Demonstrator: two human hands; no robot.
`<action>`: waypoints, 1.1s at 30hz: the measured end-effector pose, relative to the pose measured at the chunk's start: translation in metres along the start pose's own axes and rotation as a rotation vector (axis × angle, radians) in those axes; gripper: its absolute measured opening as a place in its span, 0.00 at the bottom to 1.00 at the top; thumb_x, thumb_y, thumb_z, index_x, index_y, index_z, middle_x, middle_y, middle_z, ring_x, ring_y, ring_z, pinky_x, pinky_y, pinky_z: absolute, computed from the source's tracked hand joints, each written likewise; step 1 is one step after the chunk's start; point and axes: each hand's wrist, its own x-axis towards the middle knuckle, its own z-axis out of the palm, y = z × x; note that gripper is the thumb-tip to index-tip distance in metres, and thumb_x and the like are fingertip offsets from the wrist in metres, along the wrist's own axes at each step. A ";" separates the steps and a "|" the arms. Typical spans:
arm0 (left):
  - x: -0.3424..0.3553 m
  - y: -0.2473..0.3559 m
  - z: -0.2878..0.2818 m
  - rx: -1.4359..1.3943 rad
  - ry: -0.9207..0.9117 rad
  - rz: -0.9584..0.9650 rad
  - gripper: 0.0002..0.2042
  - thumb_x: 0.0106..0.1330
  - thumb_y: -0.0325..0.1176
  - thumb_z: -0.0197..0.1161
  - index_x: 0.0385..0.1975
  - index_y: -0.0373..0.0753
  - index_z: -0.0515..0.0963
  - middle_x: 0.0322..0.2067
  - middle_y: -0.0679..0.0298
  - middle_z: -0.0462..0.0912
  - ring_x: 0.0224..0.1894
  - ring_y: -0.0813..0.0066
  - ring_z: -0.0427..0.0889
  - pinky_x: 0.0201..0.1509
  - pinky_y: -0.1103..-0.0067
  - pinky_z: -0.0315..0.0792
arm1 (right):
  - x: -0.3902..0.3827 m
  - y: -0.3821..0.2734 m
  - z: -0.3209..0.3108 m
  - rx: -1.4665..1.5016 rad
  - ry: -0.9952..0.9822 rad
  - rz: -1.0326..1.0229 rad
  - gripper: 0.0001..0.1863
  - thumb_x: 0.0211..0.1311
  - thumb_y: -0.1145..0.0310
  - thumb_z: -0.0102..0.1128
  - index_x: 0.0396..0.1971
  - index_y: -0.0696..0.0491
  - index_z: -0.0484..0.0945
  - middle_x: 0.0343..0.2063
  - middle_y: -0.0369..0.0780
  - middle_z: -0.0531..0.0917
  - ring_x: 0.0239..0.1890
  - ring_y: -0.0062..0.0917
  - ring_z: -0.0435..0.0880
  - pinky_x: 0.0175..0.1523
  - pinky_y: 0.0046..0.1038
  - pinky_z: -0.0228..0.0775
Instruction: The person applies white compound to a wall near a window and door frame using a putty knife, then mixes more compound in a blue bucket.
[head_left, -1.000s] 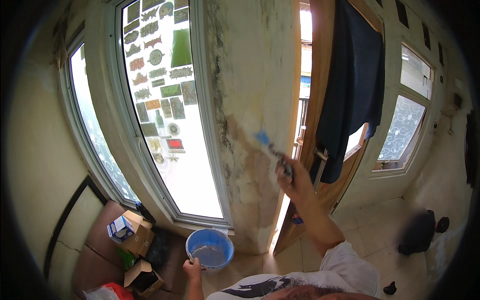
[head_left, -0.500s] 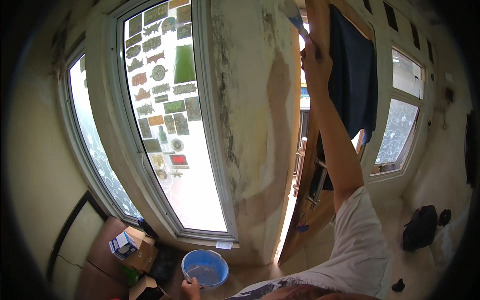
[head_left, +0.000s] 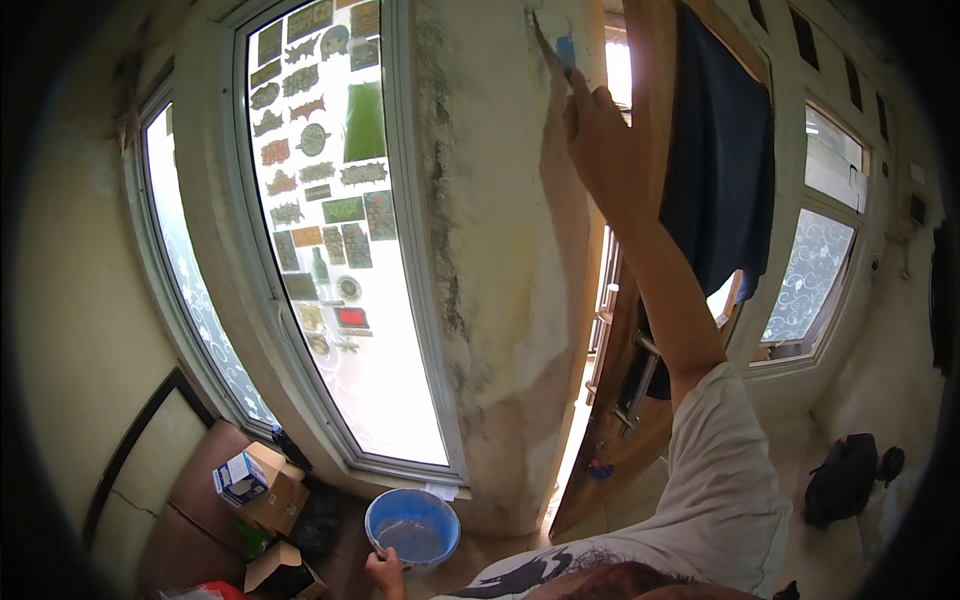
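Observation:
High up on the stained wall (head_left: pixel 500 300), my right hand (head_left: pixel 600 145) grips a putty knife (head_left: pixel 565 52). Its thin blade looks bluish and lies at or very near the wall surface; the handle is mostly hidden in my fingers. The right arm is stretched up in front of the door. Down low, my left hand (head_left: pixel 385 572) is closed on the near left rim of a blue bucket (head_left: pixel 415 508). Greyish residue coats the inside of this bucket. A darker, damp-looking patch (head_left: pixel 565 200) runs down the wall below my right hand.
A wooden door (head_left: pixel 590 480) with metal handles stands ajar, dark blue cloth (head_left: pixel 715 160) hanging over it. Left of the wall is a tall window (head_left: pixel 385 400) with stickers. Cardboard boxes (head_left: pixel 285 505) lie at lower left. A black bag (head_left: pixel 840 480) rests at right.
My right hand has moved left and slightly down from the door edge onto the wall, taking the putty knife along. The left hand still holds the bucket in nearly the same place.

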 end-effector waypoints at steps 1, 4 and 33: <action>-0.005 -0.003 0.007 -0.035 -0.030 -0.044 0.15 0.54 0.36 0.64 0.23 0.25 0.76 0.19 0.49 0.81 0.20 0.57 0.82 0.26 0.63 0.76 | -0.012 -0.002 0.000 0.013 -0.023 0.001 0.21 0.71 0.65 0.54 0.61 0.54 0.74 0.29 0.46 0.76 0.31 0.37 0.82 0.38 0.37 0.75; -0.014 0.025 0.010 -0.067 -0.103 -0.120 0.15 0.54 0.36 0.65 0.22 0.25 0.76 0.19 0.49 0.81 0.20 0.55 0.83 0.27 0.63 0.76 | -0.047 0.005 -0.005 0.036 -0.030 -0.018 0.20 0.70 0.67 0.55 0.60 0.53 0.74 0.25 0.46 0.75 0.29 0.38 0.81 0.36 0.38 0.75; -0.003 0.061 -0.007 0.060 -0.163 -0.008 0.16 0.52 0.38 0.65 0.19 0.28 0.74 0.19 0.46 0.79 0.23 0.48 0.82 0.32 0.60 0.75 | 0.013 0.023 -0.006 -0.050 0.121 -0.193 0.18 0.69 0.71 0.55 0.57 0.56 0.75 0.28 0.49 0.76 0.28 0.41 0.78 0.36 0.39 0.72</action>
